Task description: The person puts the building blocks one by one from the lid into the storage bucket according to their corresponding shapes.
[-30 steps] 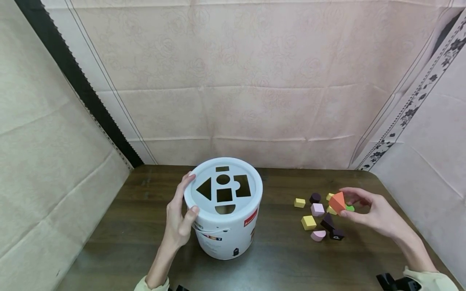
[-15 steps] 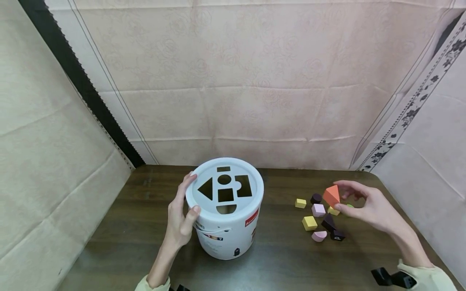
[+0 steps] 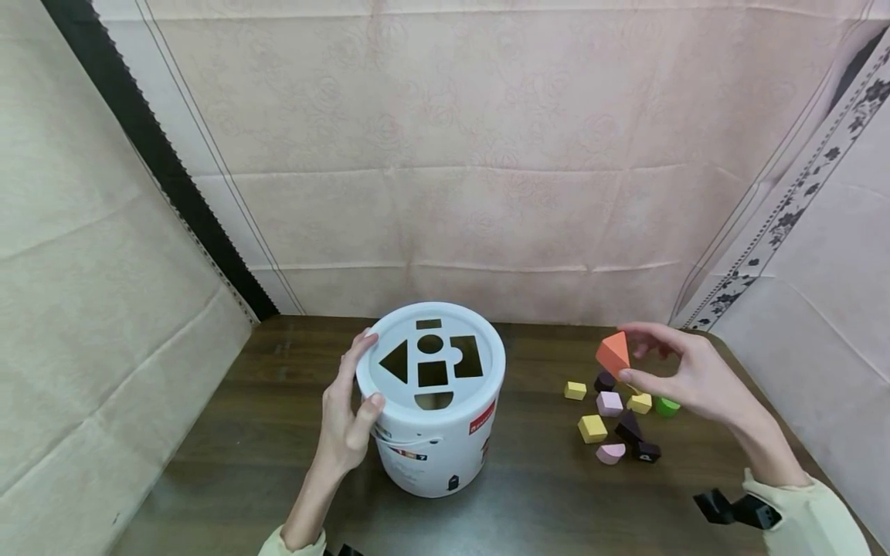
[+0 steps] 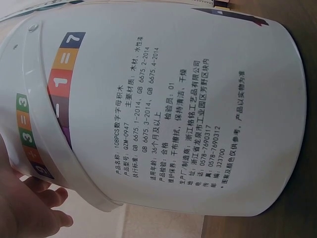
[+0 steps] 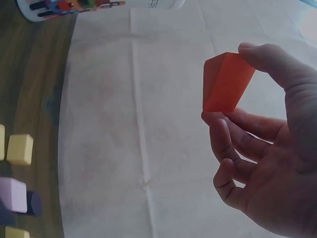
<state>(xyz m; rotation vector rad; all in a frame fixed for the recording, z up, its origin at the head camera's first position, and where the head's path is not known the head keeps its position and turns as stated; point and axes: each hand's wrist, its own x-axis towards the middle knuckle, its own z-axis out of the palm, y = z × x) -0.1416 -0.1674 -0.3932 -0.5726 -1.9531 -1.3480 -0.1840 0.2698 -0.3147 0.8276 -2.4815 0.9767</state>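
Note:
A white bucket (image 3: 417, 467) stands upright on the wooden table, its pale blue lid (image 3: 399, 324) cut with several shaped holes, one a triangle. At its left side my left hand (image 3: 345, 421) holds the rim, fingertips and thumb on the lid's edge; the left wrist view shows the printed bucket wall (image 4: 198, 114) close up. My right hand (image 3: 684, 372) pinches an orange triangular block (image 3: 613, 354) between thumb and fingertips, in the air above the loose blocks. In the right wrist view, the block (image 5: 229, 84) sits between the thumb and fingers.
Loose blocks lie right of the bucket: yellow cubes (image 3: 592, 428), a lilac cube (image 3: 609, 403), a lilac half-round (image 3: 611, 453), dark blocks (image 3: 629, 426) and a green one (image 3: 667, 407). Pale cloth walls (image 3: 445, 193) enclose the table (image 3: 514, 494) behind and at both sides.
My right hand has lifted the orange block up and leftward, away from the pile, uncovering the green block. My left hand has stayed on the bucket.

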